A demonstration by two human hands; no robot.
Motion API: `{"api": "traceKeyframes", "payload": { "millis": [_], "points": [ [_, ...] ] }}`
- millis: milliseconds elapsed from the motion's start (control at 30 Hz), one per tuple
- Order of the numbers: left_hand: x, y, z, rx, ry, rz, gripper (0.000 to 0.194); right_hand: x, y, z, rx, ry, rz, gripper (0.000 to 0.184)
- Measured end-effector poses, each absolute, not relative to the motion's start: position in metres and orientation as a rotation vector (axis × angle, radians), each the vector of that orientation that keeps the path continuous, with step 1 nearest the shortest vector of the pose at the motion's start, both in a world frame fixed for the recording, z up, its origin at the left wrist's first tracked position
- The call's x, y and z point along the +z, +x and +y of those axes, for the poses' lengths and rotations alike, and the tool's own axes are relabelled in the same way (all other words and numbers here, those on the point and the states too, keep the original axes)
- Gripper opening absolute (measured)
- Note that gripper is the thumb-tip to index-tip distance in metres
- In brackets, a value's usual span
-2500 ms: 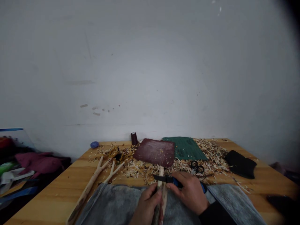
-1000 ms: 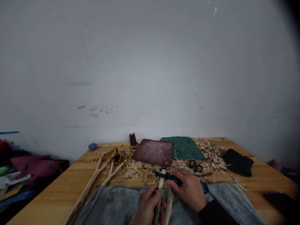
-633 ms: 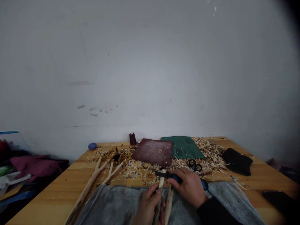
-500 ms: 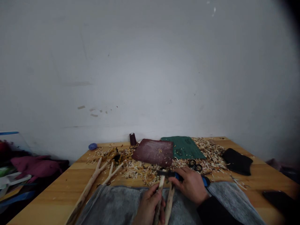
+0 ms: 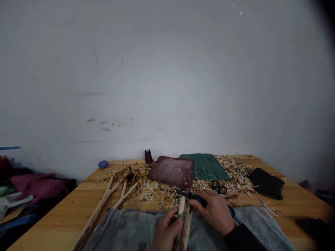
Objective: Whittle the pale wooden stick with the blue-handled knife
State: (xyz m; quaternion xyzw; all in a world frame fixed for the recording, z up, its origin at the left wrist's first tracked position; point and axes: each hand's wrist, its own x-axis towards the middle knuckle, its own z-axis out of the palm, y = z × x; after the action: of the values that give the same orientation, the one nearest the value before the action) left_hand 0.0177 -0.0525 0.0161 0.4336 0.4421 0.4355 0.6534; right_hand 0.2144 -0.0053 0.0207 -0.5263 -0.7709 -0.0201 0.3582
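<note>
My left hand [image 5: 169, 228] is closed around a wooden stick [image 5: 181, 206] whose upper end is pale and bare of bark. In my right hand [image 5: 216, 211] is a knife [image 5: 196, 196] with a blue and black handle. Its dark blade points left and lies at the stick's top end; whether it touches the wood I cannot tell. A second pale branch [image 5: 187, 223] runs beside the first, between my hands, its lower end out of view. Beneath both hands a grey cloth [image 5: 136, 223] covers the table's near edge.
Wood shavings [image 5: 151, 191] litter the wooden table [image 5: 59, 216]. A forked branch [image 5: 96, 211] lies at left. Behind are a maroon sheet [image 5: 170, 170], a green sheet [image 5: 209, 166], a thread spool [image 5: 148, 157] and scissors [image 5: 218, 187]. A black piece [image 5: 267, 183] lies at right.
The knife blade has shifted slightly and now sits at the tip of the stick rather than across it. My right hand has moved a little right and down.
</note>
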Motion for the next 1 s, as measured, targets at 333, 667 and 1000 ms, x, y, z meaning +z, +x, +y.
{"api": "traceKeyframes", "payload": {
  "millis": [333, 667, 1000],
  "points": [
    [0.007, 0.014, -0.048, 1.086, 1.148, 1.021, 0.063, 0.03, 0.208, -0.014, -0.03, -1.269, -2.001, 0.045],
    [0.01, 0.014, -0.049, 1.033, 1.149, 1.021, 0.064, 0.024, 0.21, -0.01, -0.062, -1.282, -2.034, 0.047],
    [0.006, 0.015, -0.045, 0.987, 1.07, 0.978, 0.069, 0.019, 0.215, -0.003, -0.189, -1.281, -2.023, 0.044]
  ]
}}
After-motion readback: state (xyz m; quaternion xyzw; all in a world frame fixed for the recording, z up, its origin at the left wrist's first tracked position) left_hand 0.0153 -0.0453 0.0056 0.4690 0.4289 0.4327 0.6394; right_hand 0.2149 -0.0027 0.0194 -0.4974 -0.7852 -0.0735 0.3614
